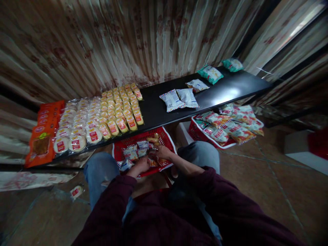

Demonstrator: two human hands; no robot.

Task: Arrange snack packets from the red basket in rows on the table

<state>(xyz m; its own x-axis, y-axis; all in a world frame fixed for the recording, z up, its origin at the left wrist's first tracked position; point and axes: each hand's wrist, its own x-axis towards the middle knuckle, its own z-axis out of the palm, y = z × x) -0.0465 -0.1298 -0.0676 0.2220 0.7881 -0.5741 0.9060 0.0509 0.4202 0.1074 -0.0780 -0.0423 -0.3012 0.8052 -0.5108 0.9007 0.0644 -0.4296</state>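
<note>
Both hands reach down into a red plastic basket [169, 141] between my knees, which holds several small snack packets. My left hand [142, 164] is low in the basket with its fingers curled at the edge of a brownish snack packet [153, 162]. My right hand [162, 152] comes in from the right, its fingers closed on the upper part of that same packet. The fingertips are small and dim here, partly hidden among the wrappers. White and blue packets [131, 153] lie to the left of my hands, and a yellow wrapped cake [153, 139] lies behind them.
A black shelf [156, 114] carries rows of round wrapped cakes [77, 141], yellow wrapped cakes [123, 124], orange packs [41, 140], white packets [172, 100] and green bags [210, 74]. A second red basket [194, 128] is heaped with snack bags. One wrapped cake [77, 192] lies on the floor.
</note>
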